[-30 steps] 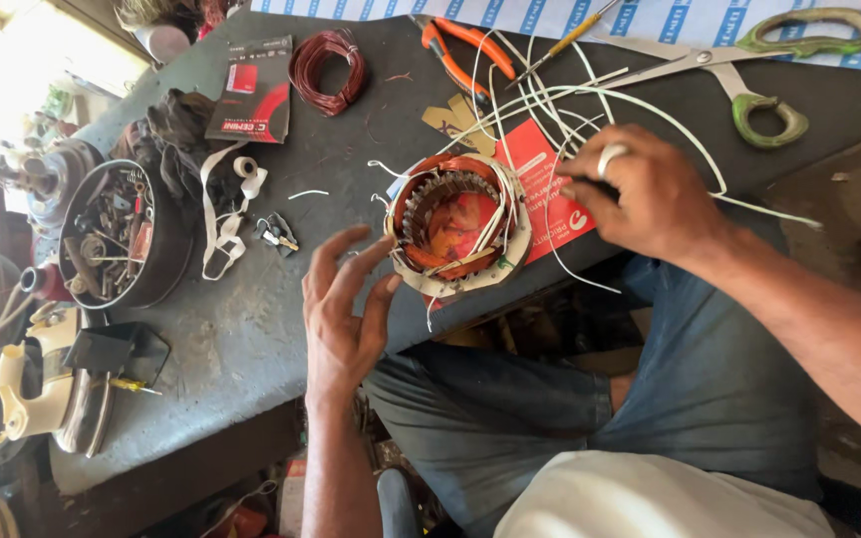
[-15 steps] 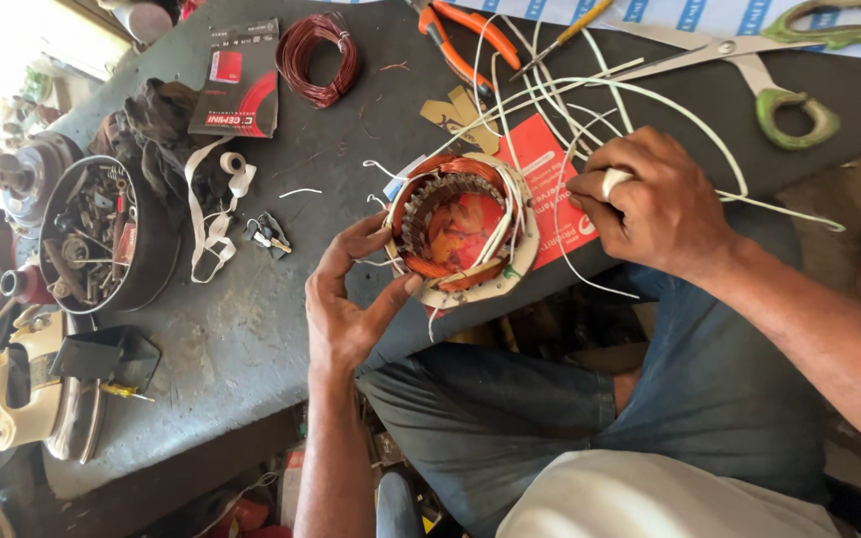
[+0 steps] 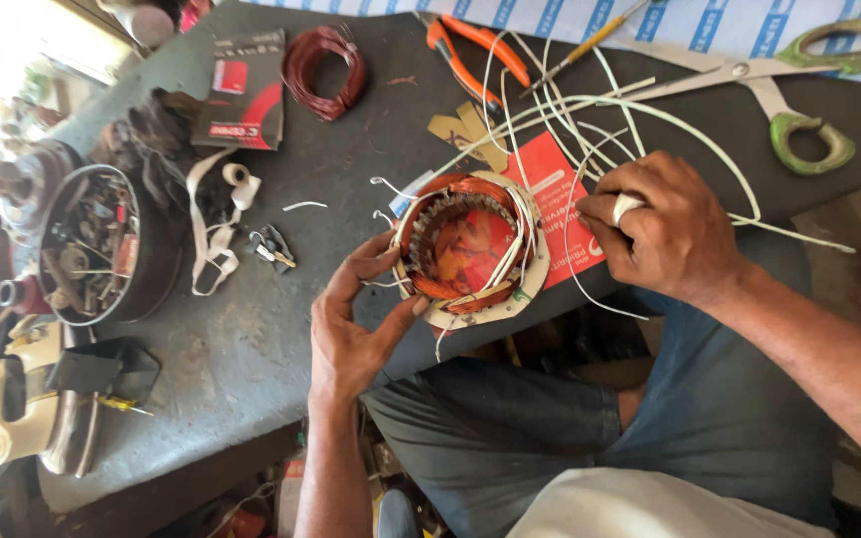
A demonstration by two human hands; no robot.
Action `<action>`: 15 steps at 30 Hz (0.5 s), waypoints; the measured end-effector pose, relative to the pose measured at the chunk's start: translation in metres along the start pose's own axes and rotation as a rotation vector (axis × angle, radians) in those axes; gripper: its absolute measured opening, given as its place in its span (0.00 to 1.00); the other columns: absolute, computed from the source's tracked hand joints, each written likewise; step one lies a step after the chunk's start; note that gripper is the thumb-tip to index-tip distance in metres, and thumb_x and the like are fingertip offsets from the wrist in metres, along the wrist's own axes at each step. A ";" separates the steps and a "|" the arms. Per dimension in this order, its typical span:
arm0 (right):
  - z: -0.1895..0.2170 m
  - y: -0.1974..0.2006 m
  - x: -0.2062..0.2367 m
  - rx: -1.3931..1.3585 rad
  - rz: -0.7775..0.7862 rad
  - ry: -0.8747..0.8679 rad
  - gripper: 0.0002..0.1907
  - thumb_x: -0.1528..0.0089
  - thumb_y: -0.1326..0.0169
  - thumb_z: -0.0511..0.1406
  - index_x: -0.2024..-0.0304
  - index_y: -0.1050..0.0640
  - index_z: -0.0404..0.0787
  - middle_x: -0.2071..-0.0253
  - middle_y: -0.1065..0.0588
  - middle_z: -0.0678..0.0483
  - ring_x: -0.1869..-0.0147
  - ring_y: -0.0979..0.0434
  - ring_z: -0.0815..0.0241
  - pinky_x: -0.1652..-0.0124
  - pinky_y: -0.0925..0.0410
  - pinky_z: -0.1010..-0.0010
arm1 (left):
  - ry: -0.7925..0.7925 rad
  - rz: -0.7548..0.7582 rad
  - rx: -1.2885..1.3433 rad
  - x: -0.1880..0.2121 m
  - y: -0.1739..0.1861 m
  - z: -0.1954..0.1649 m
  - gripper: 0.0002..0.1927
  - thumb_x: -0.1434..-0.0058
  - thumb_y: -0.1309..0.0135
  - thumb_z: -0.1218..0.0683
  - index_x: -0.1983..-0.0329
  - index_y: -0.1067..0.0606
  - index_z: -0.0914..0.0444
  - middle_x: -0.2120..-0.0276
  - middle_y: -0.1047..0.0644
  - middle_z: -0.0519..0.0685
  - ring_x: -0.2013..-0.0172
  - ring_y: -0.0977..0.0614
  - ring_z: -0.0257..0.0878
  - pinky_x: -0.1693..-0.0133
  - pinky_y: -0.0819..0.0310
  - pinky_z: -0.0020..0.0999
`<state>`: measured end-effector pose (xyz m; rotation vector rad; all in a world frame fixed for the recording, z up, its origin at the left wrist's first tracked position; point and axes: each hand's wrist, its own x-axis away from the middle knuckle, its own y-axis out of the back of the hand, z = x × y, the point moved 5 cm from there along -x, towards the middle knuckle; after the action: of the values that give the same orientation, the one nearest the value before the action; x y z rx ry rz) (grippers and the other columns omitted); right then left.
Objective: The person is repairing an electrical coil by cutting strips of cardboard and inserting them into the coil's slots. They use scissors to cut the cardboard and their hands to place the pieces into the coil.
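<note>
While fingers hide its rim, stator (image 3: pixel 465 244) tilts.

- A flat rectangular black and red package (image 3: pixel 246 90) lies at 11 o'clock on the table.
- A red printed card (image 3: pixel 558 204) with white lettering lies near centre, partly under the motor stator (image 3: pixel 468 247).

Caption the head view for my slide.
Left hand steadies copper-wound round motor stator; right hand grips thin white sleeving strands.

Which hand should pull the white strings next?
Probably the right hand: it already grips the white strings beside the round copper coil ring. The left hand is busy steadying that ring's edge.
</note>
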<state>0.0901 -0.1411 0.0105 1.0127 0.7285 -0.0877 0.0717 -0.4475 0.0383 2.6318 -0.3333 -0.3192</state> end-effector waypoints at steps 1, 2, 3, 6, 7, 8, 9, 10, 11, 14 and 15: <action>0.001 0.001 0.000 -0.005 -0.008 0.001 0.05 0.43 0.33 0.31 0.64 0.16 0.40 0.62 0.24 0.55 0.56 0.25 0.55 0.57 0.32 0.62 | -0.002 -0.014 -0.009 0.001 0.002 -0.002 0.32 0.51 0.28 0.56 0.43 0.26 0.66 0.34 0.27 0.58 0.33 0.26 0.48 0.34 0.33 0.45; 0.002 0.003 0.000 -0.010 -0.016 -0.001 0.06 0.43 0.34 0.31 0.64 0.16 0.40 0.61 0.24 0.55 0.56 0.25 0.55 0.57 0.31 0.61 | -0.003 -0.025 -0.018 0.004 0.004 -0.006 0.38 0.55 0.27 0.54 0.41 0.28 0.66 0.33 0.31 0.58 0.33 0.28 0.48 0.36 0.32 0.45; 0.002 0.004 0.000 -0.008 -0.020 -0.002 0.06 0.43 0.34 0.32 0.64 0.16 0.40 0.61 0.24 0.55 0.56 0.25 0.55 0.57 0.31 0.61 | -0.004 -0.031 -0.025 0.007 0.003 -0.009 0.44 0.59 0.26 0.51 0.38 0.31 0.65 0.31 0.35 0.58 0.33 0.31 0.48 0.38 0.32 0.46; 0.002 0.007 0.001 0.007 -0.028 -0.016 0.06 0.43 0.34 0.32 0.64 0.17 0.40 0.61 0.24 0.54 0.56 0.25 0.54 0.57 0.31 0.61 | -0.130 -0.335 -0.155 0.027 0.002 -0.030 0.43 0.50 0.26 0.48 0.34 0.32 0.63 0.30 0.34 0.55 0.31 0.29 0.49 0.33 0.32 0.48; 0.002 0.006 0.001 0.010 -0.027 -0.019 0.05 0.43 0.34 0.32 0.64 0.17 0.40 0.61 0.24 0.54 0.56 0.25 0.54 0.57 0.31 0.61 | -0.186 -0.347 -0.263 0.034 -0.004 -0.039 0.41 0.49 0.26 0.47 0.34 0.31 0.60 0.31 0.33 0.53 0.31 0.29 0.50 0.31 0.33 0.48; 0.002 0.006 0.002 0.011 -0.024 -0.018 0.05 0.43 0.34 0.32 0.65 0.17 0.40 0.61 0.24 0.54 0.56 0.25 0.54 0.57 0.32 0.60 | -0.239 -0.363 -0.372 0.041 -0.010 -0.048 0.40 0.48 0.26 0.46 0.35 0.30 0.57 0.32 0.31 0.51 0.31 0.29 0.50 0.30 0.35 0.48; 0.003 0.006 0.002 0.015 -0.032 -0.003 0.05 0.43 0.34 0.32 0.64 0.17 0.40 0.61 0.24 0.54 0.56 0.25 0.54 0.56 0.32 0.61 | -0.289 -0.384 -0.482 0.047 -0.016 -0.057 0.38 0.47 0.26 0.45 0.36 0.29 0.54 0.32 0.30 0.49 0.30 0.29 0.50 0.28 0.36 0.47; 0.004 0.005 0.003 0.015 -0.038 0.013 0.05 0.42 0.34 0.32 0.64 0.17 0.40 0.60 0.24 0.53 0.55 0.25 0.54 0.56 0.31 0.61 | -0.287 -0.327 -0.544 0.048 -0.023 -0.062 0.41 0.49 0.27 0.42 0.35 0.30 0.56 0.33 0.30 0.51 0.30 0.32 0.53 0.29 0.41 0.52; 0.005 0.005 0.003 0.010 -0.040 0.027 0.05 0.42 0.34 0.32 0.64 0.17 0.40 0.60 0.24 0.53 0.54 0.26 0.53 0.55 0.31 0.61 | -0.280 -0.267 -0.607 0.048 -0.028 -0.066 0.44 0.51 0.28 0.39 0.34 0.31 0.59 0.34 0.31 0.53 0.30 0.34 0.56 0.30 0.46 0.56; 0.005 0.005 0.005 -0.009 -0.042 0.028 0.06 0.41 0.34 0.33 0.62 0.17 0.40 0.59 0.24 0.54 0.54 0.25 0.54 0.55 0.31 0.62 | -0.291 -0.127 -0.726 0.034 -0.033 -0.069 0.48 0.54 0.31 0.33 0.34 0.29 0.59 0.35 0.30 0.53 0.30 0.37 0.57 0.32 0.56 0.63; 0.004 0.006 0.006 0.001 -0.048 0.023 0.06 0.41 0.34 0.33 0.62 0.17 0.40 0.60 0.24 0.54 0.55 0.25 0.54 0.55 0.31 0.62 | -0.311 -0.085 -0.749 0.026 -0.034 -0.067 0.48 0.55 0.31 0.32 0.34 0.28 0.59 0.35 0.29 0.52 0.30 0.37 0.56 0.32 0.59 0.64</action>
<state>0.0992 -0.1395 0.0129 0.9991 0.7741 -0.1178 0.1211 -0.3979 0.0763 1.8598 -0.1534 -0.7259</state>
